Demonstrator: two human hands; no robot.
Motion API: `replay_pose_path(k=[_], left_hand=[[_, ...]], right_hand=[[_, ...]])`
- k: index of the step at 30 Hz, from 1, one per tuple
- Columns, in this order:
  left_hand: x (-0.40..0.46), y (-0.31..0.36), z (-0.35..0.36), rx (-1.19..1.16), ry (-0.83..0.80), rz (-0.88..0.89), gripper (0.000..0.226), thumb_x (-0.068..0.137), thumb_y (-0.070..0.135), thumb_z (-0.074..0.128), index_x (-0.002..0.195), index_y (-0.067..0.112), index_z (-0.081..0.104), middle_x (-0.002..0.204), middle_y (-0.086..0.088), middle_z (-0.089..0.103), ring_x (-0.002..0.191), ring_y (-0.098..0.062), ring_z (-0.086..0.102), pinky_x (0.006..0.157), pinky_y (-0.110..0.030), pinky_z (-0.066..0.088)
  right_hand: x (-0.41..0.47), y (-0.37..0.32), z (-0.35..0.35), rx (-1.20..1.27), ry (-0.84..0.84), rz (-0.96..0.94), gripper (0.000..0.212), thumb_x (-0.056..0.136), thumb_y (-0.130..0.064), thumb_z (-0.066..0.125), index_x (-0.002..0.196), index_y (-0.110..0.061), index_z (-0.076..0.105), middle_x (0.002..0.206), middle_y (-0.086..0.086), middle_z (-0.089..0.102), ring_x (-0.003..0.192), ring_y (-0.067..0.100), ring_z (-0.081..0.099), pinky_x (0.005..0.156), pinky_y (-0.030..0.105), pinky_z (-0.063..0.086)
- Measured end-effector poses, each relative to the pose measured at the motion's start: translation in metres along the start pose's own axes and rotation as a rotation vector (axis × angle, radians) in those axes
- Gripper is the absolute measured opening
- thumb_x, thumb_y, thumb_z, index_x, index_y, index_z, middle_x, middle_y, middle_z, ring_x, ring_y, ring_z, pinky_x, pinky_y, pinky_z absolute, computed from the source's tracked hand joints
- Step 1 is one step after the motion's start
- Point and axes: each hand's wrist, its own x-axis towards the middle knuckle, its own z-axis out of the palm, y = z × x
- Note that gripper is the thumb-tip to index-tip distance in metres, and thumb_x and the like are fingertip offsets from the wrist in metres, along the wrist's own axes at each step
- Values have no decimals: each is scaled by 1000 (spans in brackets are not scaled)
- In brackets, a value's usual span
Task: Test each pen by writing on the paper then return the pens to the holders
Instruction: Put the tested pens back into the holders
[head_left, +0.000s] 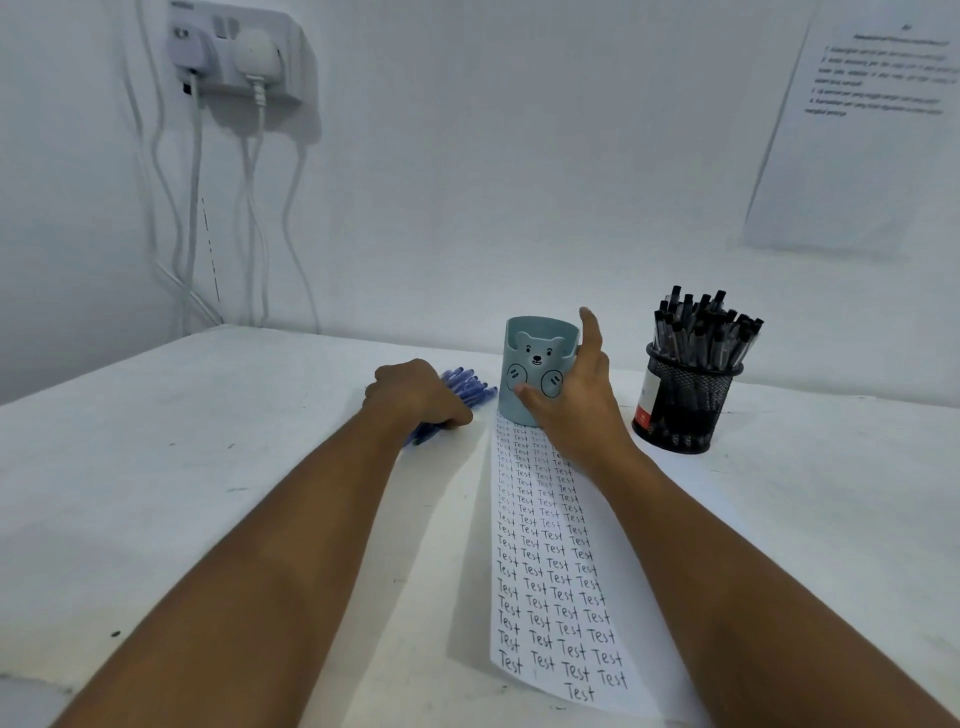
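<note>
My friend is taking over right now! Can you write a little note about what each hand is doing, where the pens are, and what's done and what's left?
Left hand: grips a bunch of blue pens lying on the table.
Right hand: holds the bear holder, thumb in front, fingers behind.
Black pens already stand in the mesh holder.
Paper is filled with rows of "Test".
Left: put the blue pens into the bear holder.
</note>
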Motion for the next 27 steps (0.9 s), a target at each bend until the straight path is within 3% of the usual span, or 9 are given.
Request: replay_pose_path(k=[2, 5, 11, 18, 23, 27], left_hand=[[3, -3, 2, -4, 24, 29, 26, 59, 20, 70, 65, 12, 45, 70, -4, 50, 65, -19, 47, 52, -19, 31], [6, -3, 5, 29, 58, 66, 25, 69, 18, 70, 68, 12, 46, 70, -2, 49, 61, -15, 46, 50, -20, 31], [4, 1, 7, 89, 50, 84, 28, 71, 24, 70, 71, 15, 44, 78, -3, 51, 82, -24, 55, 71, -27, 44], [-4, 7, 7, 173, 79, 132, 22, 75, 19, 66, 81, 11, 46, 73, -2, 48, 84, -24, 57, 69, -27, 45], [-10, 11, 7, 237, 88, 183, 20, 79, 16, 64, 93, 9, 53, 85, -6, 55, 95, -26, 63, 70, -27, 46], [-9, 10, 8, 226, 93, 191, 21, 81, 17, 63, 94, 10, 49, 80, -3, 46, 84, -25, 54, 70, -29, 44]], right_hand=[[1, 1, 0, 30, -8, 23, 108, 86, -25, 76, 155, -35, -7, 146, 11, 33, 130, 26, 43, 101, 40, 44], [2, 2, 1, 47, -22, 52, 112, 85, -24, 77, 155, -32, -10, 146, 10, 34, 131, 26, 42, 104, 46, 46], [4, 4, 0, 65, -33, 79, 110, 85, -23, 76, 156, -29, -7, 145, 9, 36, 132, 26, 43, 106, 49, 44], [5, 6, 1, 57, -46, 78, 106, 85, -20, 76, 156, -29, -3, 142, 10, 37, 131, 27, 43, 106, 49, 44], [4, 6, -1, 54, -52, 74, 105, 86, -20, 75, 156, -29, -2, 143, 10, 37, 131, 27, 43, 105, 48, 45], [4, 5, -3, 54, -60, 76, 105, 86, -20, 75, 156, -28, -2, 145, 10, 36, 131, 27, 42, 106, 46, 45]])
